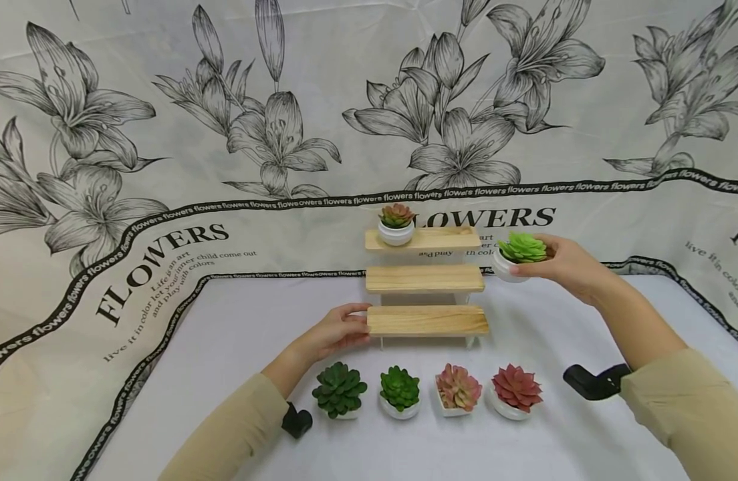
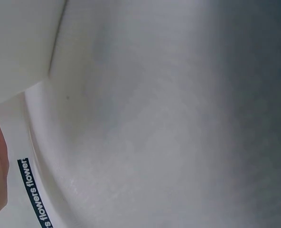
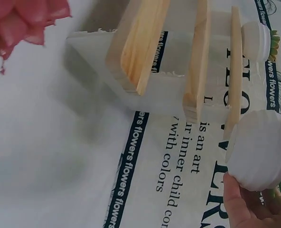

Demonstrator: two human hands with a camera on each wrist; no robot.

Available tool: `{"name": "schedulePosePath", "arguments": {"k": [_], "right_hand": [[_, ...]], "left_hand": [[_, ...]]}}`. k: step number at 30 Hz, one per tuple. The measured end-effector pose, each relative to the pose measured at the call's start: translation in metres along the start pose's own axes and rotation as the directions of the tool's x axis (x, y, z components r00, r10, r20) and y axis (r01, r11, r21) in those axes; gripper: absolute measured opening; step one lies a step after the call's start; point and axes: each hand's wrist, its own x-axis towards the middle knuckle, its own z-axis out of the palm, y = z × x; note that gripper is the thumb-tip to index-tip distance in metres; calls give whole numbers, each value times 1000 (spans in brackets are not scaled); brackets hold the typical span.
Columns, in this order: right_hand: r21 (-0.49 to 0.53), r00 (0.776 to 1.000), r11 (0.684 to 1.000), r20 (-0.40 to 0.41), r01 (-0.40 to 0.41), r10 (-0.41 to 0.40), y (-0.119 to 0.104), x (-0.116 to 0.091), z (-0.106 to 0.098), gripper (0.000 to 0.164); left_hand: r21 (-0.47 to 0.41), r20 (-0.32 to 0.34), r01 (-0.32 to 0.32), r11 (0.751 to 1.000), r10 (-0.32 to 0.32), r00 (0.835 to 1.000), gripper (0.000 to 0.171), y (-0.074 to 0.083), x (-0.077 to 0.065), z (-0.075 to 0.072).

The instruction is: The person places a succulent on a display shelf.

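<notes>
A three-tier stand with wooden shelves (image 1: 428, 322) on clear supports stands at the middle of the table. At the left end of its lowest shelf, my left hand (image 1: 335, 332) holds the stand by its edge; the fingertips are partly hidden. My right hand (image 1: 564, 264) grips a bright green succulent (image 1: 521, 247) in a white pot (image 3: 259, 149), raised beside the top and middle tiers on the right. In the right wrist view, the pot is apart from the shelves' ends. On the left of the top shelf sits a red-green succulent (image 1: 396, 224) in a round white pot.
In front of the stand, a row holds a dark green succulent (image 1: 339, 389), a green one (image 1: 400, 387), a pink one (image 1: 458, 386) and a red one (image 1: 517, 387), all in white pots. A flower-printed cloth (image 1: 309, 234) hangs behind the white tabletop (image 1: 224, 321).
</notes>
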Motion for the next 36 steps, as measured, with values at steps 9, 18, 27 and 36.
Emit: {"name": "schedulePosePath", "arguments": {"k": [9,18,27,36], "right_hand": [[20,997,1000,-74,-17,18,-29,28,15,89],[40,993,999,-118,-11,16,-52,43,34,83],[59,992,998,-127,15,-7,-63,56,47,77],[90,988,996,-156,1,13,-69,61,57,84]], "left_hand": [[-13,5,3,1000,-3,1000,54,-2,2,0],[-12,-4,17,1000,-17,1000,54,0,1,1],[-10,-9,6,1000,-6,1000,54,1,1,0],[-21,-13,22,1000,-22,1000,54,-1,2,0]]}}
